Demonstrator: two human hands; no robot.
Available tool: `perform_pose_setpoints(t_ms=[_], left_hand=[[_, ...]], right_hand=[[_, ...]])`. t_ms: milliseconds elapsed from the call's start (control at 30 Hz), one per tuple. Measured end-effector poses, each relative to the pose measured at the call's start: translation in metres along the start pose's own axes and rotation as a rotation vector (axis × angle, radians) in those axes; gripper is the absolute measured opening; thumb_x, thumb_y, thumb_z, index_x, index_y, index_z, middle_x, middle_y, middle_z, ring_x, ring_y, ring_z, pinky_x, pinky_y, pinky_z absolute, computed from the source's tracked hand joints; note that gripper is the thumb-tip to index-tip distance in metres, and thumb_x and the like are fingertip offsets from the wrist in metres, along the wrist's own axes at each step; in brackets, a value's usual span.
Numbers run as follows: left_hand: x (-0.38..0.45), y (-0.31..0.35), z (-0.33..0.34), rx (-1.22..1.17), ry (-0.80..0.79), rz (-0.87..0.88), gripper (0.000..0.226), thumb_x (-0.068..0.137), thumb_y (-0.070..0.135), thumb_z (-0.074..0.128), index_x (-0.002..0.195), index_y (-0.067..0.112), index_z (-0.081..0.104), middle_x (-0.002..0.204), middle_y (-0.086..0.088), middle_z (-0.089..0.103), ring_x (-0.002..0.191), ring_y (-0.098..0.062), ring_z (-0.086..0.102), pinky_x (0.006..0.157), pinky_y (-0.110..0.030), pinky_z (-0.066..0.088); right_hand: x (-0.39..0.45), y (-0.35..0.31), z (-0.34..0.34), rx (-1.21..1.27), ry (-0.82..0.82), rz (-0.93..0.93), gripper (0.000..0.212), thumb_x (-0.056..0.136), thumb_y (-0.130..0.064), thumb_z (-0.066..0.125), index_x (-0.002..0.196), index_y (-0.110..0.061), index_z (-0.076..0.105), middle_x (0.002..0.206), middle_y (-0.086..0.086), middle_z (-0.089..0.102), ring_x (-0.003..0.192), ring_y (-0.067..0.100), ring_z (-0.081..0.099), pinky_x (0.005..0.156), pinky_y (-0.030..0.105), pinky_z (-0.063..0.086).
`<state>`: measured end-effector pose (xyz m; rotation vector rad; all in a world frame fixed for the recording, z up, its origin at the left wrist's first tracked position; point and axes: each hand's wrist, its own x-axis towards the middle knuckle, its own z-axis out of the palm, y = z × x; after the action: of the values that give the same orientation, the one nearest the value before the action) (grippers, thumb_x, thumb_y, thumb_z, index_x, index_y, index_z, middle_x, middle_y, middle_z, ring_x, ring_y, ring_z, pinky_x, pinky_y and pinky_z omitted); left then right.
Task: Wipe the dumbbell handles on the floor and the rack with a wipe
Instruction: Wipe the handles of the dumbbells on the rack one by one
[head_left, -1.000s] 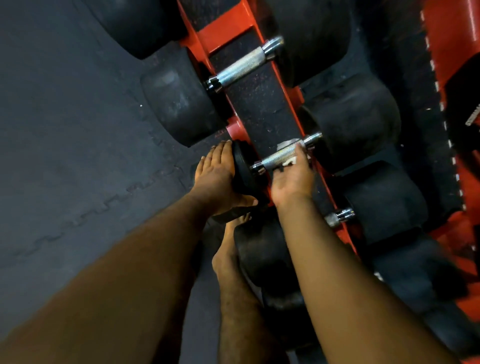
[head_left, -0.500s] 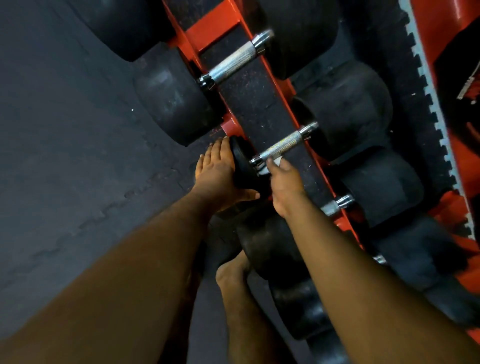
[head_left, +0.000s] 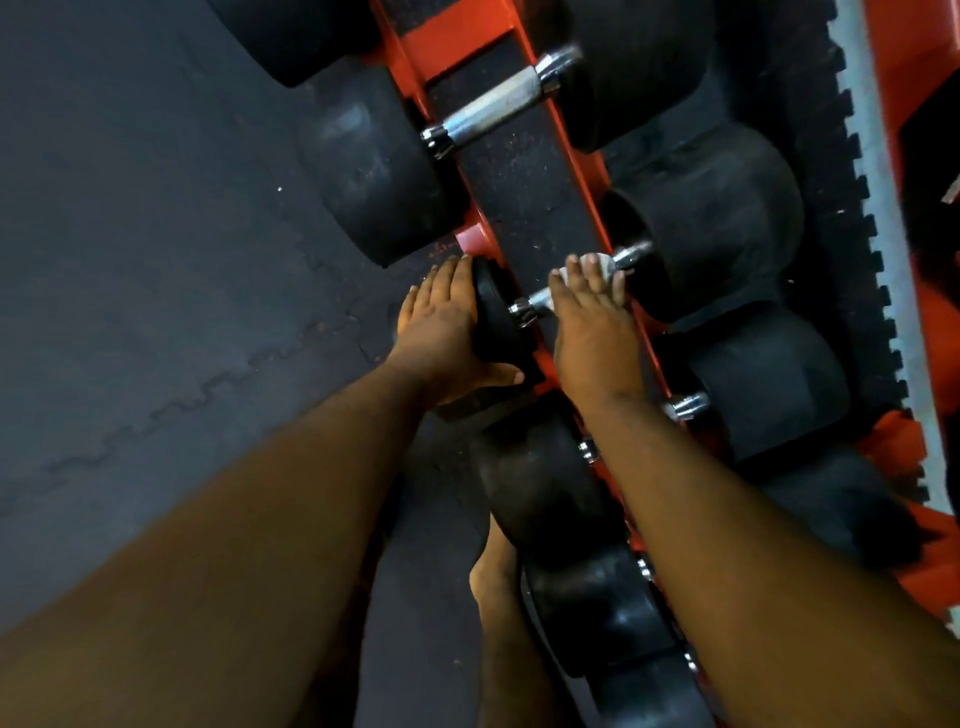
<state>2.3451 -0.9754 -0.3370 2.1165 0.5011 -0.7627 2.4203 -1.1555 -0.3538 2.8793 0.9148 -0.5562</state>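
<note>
Two bare hands work on one dumbbell (head_left: 639, 270) lying across the orange rack (head_left: 457, 39), and that rack serves as the landmark for everything else. The left hand (head_left: 441, 332) lies on the dumbbell's small black end plate (head_left: 496, 317) on the floor side of the rack — fingers straight along the plate's outer face, thumb hooked under its near edge, so the hand cups and steadies the plate. The right hand (head_left: 592, 332) lies over the dumbbell's chrome handle (head_left: 535, 301) above the rack's black centre strip (head_left: 519, 171), fingers extended forward and pressed down on a white wipe (head_left: 597, 261); only a small patch of the wipe shows, past the fingertips, next to the collar at the handle's far end. Whether the thumb wraps under the handle cannot be told, since the hand hides it. A short stretch of bare handle shows between the right hand and the end plate.

Farther along the rack, away from the person, a larger dumbbell (head_left: 498, 106) rests with its knurled handle fully exposed and a big black head on either side of the rails. Nearer the person, more black dumbbell heads (head_left: 540, 473) line the rack's floor side, partly under the right forearm, and others (head_left: 774, 379) sit on the opposite side. Dark rubber floor matting (head_left: 156, 234) with a jigsaw seam spreads out from the rack's floor side. One bare foot (head_left: 493, 577) stands on the mat close against the near dumbbell heads.
</note>
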Motion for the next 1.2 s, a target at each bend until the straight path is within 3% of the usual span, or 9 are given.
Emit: perform_pose_setpoints(t_ms=[133, 267, 367, 467, 600, 733, 867, 1067, 1200], left_hand=[[-0.010, -0.004, 0.011, 0.017, 0.152, 0.050, 0.134, 0.065, 0.061, 0.086, 0.163, 0.015, 0.005, 0.171, -0.005, 0.008, 0.157, -0.021, 0.003, 0.128, -0.041, 0.001], [-0.036, -0.005, 0.036, 0.040, 0.292, 0.075, 0.117, 0.079, 0.055, 0.078, 0.163, 0.013, 0.008, 0.171, -0.008, 0.004, 0.158, -0.023, -0.003, 0.127, -0.040, -0.005], [-0.068, 0.006, 0.068, 0.062, 0.323, 0.140, 0.107, 0.088, 0.047, 0.071, 0.163, 0.011, 0.003, 0.170, -0.011, -0.008, 0.156, -0.027, -0.014, 0.126, -0.042, -0.009], [-0.096, 0.018, 0.111, 0.082, 0.229, 0.268, 0.104, 0.088, 0.049, 0.070, 0.163, 0.011, 0.009, 0.170, -0.011, -0.007, 0.156, -0.028, -0.013, 0.127, -0.051, 0.004], [-0.115, 0.047, 0.158, 0.099, -0.116, 0.143, 0.126, 0.083, 0.067, 0.066, 0.158, 0.015, -0.020, 0.165, -0.005, -0.028, 0.150, -0.019, -0.030, 0.127, -0.045, -0.007], [-0.106, 0.066, 0.173, 0.058, -0.046, -0.058, 0.139, 0.074, 0.059, 0.079, 0.158, 0.010, -0.020, 0.168, -0.009, -0.022, 0.154, -0.024, -0.023, 0.126, -0.044, -0.011], [-0.097, 0.067, 0.175, 0.102, -0.040, -0.081, 0.144, 0.068, 0.056, 0.086, 0.159, 0.009, -0.016, 0.169, -0.010, -0.013, 0.156, -0.026, -0.015, 0.126, -0.044, -0.009], [-0.095, 0.057, 0.171, 0.106, -0.084, -0.048, 0.146, 0.067, 0.053, 0.087, 0.159, 0.011, -0.019, 0.169, -0.008, -0.016, 0.155, -0.025, -0.018, 0.124, -0.043, -0.012], [-0.094, 0.054, 0.173, 0.075, -0.083, -0.052, 0.146, 0.069, 0.051, 0.088, 0.158, 0.013, -0.021, 0.169, -0.006, -0.019, 0.155, -0.024, -0.020, 0.119, -0.040, -0.016]], right_hand=[[-0.006, -0.011, -0.005, 0.178, -0.169, -0.161, 0.062, 0.092, 0.011, 0.046, 0.151, -0.009, 0.043, 0.161, 0.010, 0.034, 0.153, 0.027, 0.021, 0.127, 0.042, 0.009], [-0.039, 0.003, -0.019, 0.547, -0.014, -0.016, 0.045, 0.095, 0.001, 0.050, 0.138, -0.012, 0.060, 0.139, 0.012, 0.061, 0.129, 0.023, 0.055, 0.110, 0.021, 0.035], [-0.071, 0.028, -0.017, 0.458, 0.149, 0.046, 0.036, 0.094, -0.004, 0.054, 0.127, -0.008, 0.068, 0.126, 0.012, 0.069, 0.116, 0.026, 0.064, 0.103, 0.031, 0.047], [-0.105, 0.058, 0.000, 0.322, 0.167, -0.052, 0.032, 0.095, -0.013, 0.050, 0.118, -0.007, 0.071, 0.119, 0.013, 0.072, 0.116, 0.029, 0.065, 0.103, 0.043, 0.050], [-0.138, 0.079, 0.027, 0.041, -0.118, -0.225, 0.044, 0.094, -0.019, 0.037, 0.121, -0.007, 0.069, 0.124, 0.015, 0.070, 0.123, 0.034, 0.062, 0.110, 0.048, 0.042], [-0.155, 0.087, 0.033, -0.110, -0.267, -0.375, 0.060, 0.086, -0.014, 0.028, 0.139, -0.005, 0.056, 0.146, 0.014, 0.055, 0.140, 0.033, 0.047, 0.117, 0.054, 0.032], [-0.161, 0.095, 0.025, -0.310, -0.358, -0.442, 0.062, 0.093, -0.017, 0.037, 0.154, -0.008, 0.034, 0.156, 0.013, 0.040, 0.147, 0.032, 0.033, 0.123, 0.054, 0.018], [-0.106, 0.065, 0.027, -0.235, -0.527, -0.373, 0.044, 0.091, -0.017, 0.052, 0.134, -0.018, 0.050, 0.129, 0.006, 0.058, 0.124, 0.027, 0.051, 0.121, 0.048, 0.023], [-0.139, 0.101, 0.028, -0.090, -0.323, -0.498, 0.049, 0.090, -0.022, 0.062, 0.138, -0.012, 0.054, 0.136, 0.010, 0.057, 0.131, 0.029, 0.050, 0.123, 0.046, 0.022]])
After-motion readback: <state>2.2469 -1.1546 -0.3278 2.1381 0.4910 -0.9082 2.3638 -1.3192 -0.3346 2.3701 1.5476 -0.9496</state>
